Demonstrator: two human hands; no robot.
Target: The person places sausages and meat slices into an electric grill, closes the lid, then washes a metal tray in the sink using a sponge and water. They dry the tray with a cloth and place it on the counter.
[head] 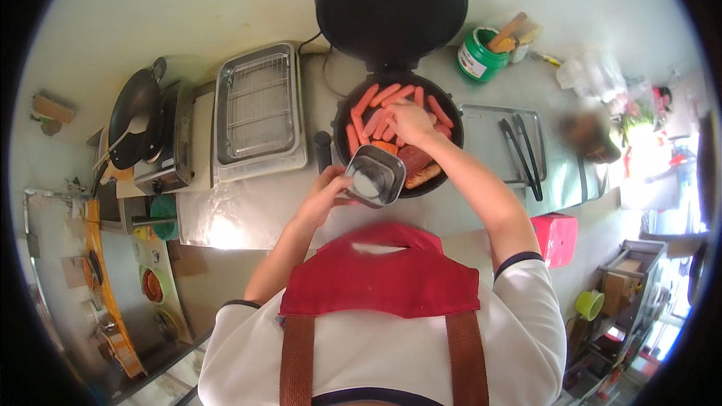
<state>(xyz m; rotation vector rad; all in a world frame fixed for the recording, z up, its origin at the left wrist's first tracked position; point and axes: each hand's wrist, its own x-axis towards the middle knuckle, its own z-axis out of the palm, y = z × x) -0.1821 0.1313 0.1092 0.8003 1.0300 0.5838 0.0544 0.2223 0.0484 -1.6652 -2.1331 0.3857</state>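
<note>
My left hand [328, 194] grips a small square dark container [377, 175] by its left side. The container is tilted over the front rim of a round black electric pan [456, 152], and a pale patch shows inside it. Many pink sausages [441, 111] lie across the pan. A dark red slab of meat [410, 158] and a browned piece of food [423, 176] sit at its front, beside something orange [385, 146]. My right hand [409, 120] reaches down among the sausages with curled fingers; whether it pinches one is hidden. The pan's black lid [392, 8] stands raised behind.
Left of the pan are a metal tray with a wire rack [259, 104] and a wok [134, 118] on a portable stove [175, 146]. To the right, black tongs [524, 155] rest across a shallow metal tray [479, 110]. A green tub [479, 59] with utensils stands behind it.
</note>
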